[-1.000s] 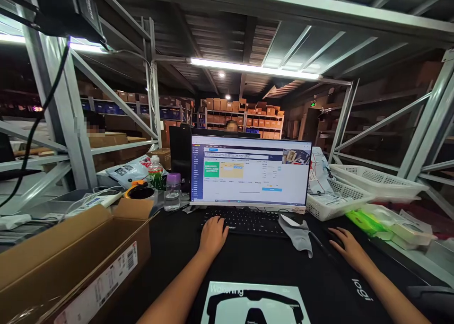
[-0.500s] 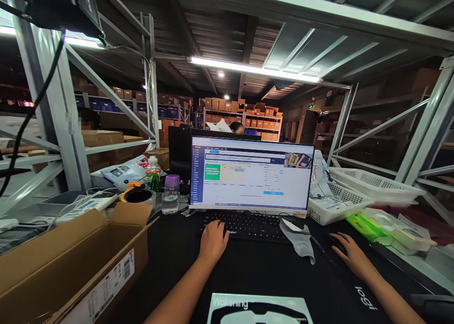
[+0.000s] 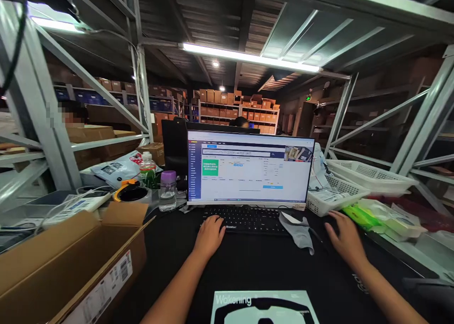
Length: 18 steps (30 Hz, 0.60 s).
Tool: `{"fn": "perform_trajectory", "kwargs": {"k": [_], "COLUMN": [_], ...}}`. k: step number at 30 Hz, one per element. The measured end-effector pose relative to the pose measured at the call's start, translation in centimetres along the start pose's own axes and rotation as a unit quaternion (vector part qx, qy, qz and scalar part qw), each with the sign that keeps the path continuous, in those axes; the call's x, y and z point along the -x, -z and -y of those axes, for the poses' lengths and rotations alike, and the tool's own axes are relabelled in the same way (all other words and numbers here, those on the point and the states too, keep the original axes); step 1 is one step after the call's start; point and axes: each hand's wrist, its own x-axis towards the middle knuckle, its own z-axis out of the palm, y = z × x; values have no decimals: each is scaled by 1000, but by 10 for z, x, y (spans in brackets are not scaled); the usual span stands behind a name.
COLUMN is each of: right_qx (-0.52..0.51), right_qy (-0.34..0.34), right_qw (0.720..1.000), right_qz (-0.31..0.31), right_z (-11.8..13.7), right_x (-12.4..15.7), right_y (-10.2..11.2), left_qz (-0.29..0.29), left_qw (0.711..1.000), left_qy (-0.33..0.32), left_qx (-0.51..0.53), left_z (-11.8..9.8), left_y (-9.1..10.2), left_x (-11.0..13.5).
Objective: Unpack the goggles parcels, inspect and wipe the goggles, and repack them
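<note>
My left hand [image 3: 210, 236] lies with its fingers spread over the left end of a black keyboard [image 3: 248, 216]. Behind the keyboard a lit monitor [image 3: 241, 172] shows a web page with a green block. My right hand [image 3: 344, 236] is on the right side of the black desk mat [image 3: 255, 262], fingers apart, with the fingertips close to a white perforated basket [image 3: 321, 205]. Nothing shows in its grip, and what is under the palm is hidden. Between the hands a grey cloth [image 3: 300, 234] lies across the keyboard's right end. A white box printed "Wakening" [image 3: 262, 298] lies nearest me.
An open cardboard box [image 3: 120, 267] stands at left. Behind it are a tape roll [image 3: 133, 194], a purple-lidded bottle [image 3: 168, 191] and a green bottle [image 3: 147, 170]. Green-white packets [image 3: 365, 215] lie at right. Metal rack posts [image 3: 140, 68] frame the desk; people sit beyond.
My right hand has shifted forward, its fingers lifting toward the basket and packets. My left hand stays at the keyboard. The whole view has tilted slightly.
</note>
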Motion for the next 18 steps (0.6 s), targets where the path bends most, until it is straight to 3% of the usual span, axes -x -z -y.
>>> {"fn": "perform_trajectory", "kwargs": {"k": [1, 3, 4, 6, 8, 12, 18], "right_qx": [-31, -107, -122, -132, -124, -96, -77], "right_qy": [20, 95, 121, 144, 135, 102, 106], "right_qw": [999, 973, 961, 949, 950, 962, 960], "right_qz": [26, 179, 216, 249, 253, 235, 248], "right_z": [36, 107, 139, 189, 219, 240, 236], "right_x": [-6, -16, -21, -28, -33, -32, -19], "right_y": [-2, -20, -35, -68, -99, -131, -133], "left_qz": [0, -8, -14, -30, -44, -69, -100], "left_qw": [1000, 999, 998, 994, 988, 977, 956], "left_qy": [6, 37, 60, 109, 151, 201, 269], "left_qx": [1, -3, -6, -10, -5, 27, 59], "left_z": [1, 4, 6, 11, 16, 20, 12], "left_y": [0, 0, -1, 0, 1, 3, 2], "left_x": [-1, -2, -2, -2, -3, -6, 2]}}
